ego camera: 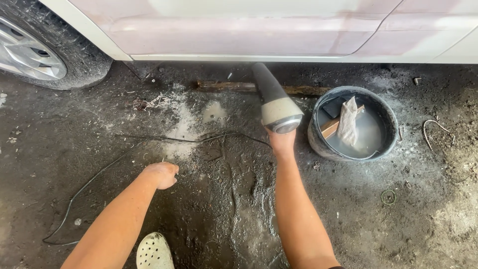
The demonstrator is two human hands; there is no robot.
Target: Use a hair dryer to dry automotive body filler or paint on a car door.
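Both forearms are bare, no sleeves, watch or gloves on the left hand (162, 174) or right hand (282, 142). At the bottom edge of the frame, a pale perforated clog (154, 251) covers one foot; its top is dotted with round holes.

Dark, grimy concrete floor (348, 224) fills the frame, wet and muddy through the centre, with a pale dusty patch (186, 127) at upper middle. A thin black cable (99, 172) snakes from lower left up toward the centre. At right sits a round black bucket (318, 142) of cloudy water. A strip of wood (224, 86) lies along the top under the car, whose tyre (84, 60) rests at upper left. A bent wire hook (432, 124) lies far right, and a perforated white shoe (154, 251) stands at the bottom edge.
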